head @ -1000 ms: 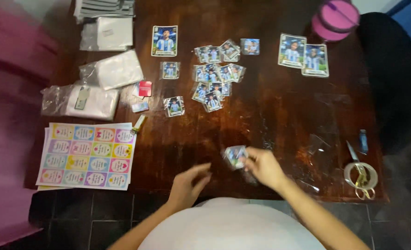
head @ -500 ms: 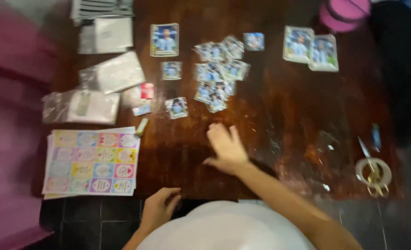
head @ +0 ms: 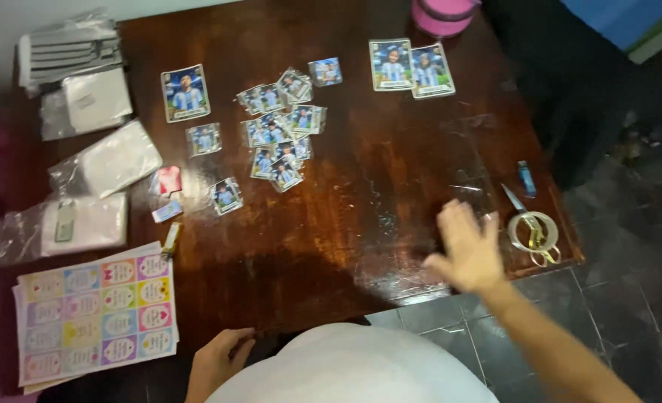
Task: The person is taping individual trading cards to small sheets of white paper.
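**Open hand beside the tape and scissors**

Near the right edge of the dark wooden table (head: 391,186), the right hand (head: 467,250) hovered with fingers spread and palm down, holding nothing. Just beside it, toward the table's corner, lay a roll of clear tape (head: 534,230) with a pair of scissors (head: 523,216) resting across it; the fingertips looked close to the roll without touching, though blur made that hard to judge. A small blue object (head: 526,177) lay a little farther up the same edge.

The left hand (head: 219,358) was down at the near edge of the table, loosely curled and empty as far as could be seen, just right of a sheet of coloured stickers (head: 96,317).

Well apart from both hands, a cluster of small bagged picture cards (head: 279,130) lay across the middle of the far half, with larger cards (head: 410,67) beyond them beside a pink round container (head: 441,16). Clear plastic bags (head: 107,160) sat along the left side.
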